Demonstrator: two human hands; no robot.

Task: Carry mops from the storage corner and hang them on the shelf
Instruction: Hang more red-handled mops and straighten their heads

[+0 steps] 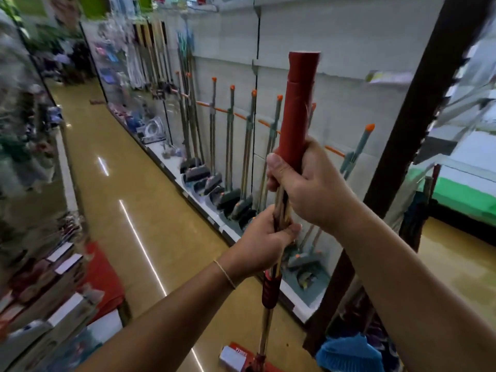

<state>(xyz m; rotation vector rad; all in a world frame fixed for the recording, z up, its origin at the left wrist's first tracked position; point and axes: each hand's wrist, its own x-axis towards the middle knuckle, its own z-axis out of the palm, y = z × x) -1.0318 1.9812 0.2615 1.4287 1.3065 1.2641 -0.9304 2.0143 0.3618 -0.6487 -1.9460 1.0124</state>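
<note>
I hold one mop upright in front of me. Its thick red grip (296, 103) rises at the centre of the view, with a shiny metal shaft below and a red collar (271, 289) lower down. My right hand (308, 183) is closed round the base of the red grip. Just beneath it, my left hand (264, 245) is wrapped round the metal shaft. The mop's red and white head (236, 357) shows near the floor at the bottom edge. The white wall shelf (335, 84) stands to the right.
Several brooms and dustpans with orange-tipped handles (232, 146) hang along an orange rail on the wall shelf. A dark post (408, 146) stands close on my right, with blue mop heads (349, 353) at its foot. Shelves of goods (40, 277) line the left of the glossy yellow aisle (128, 183).
</note>
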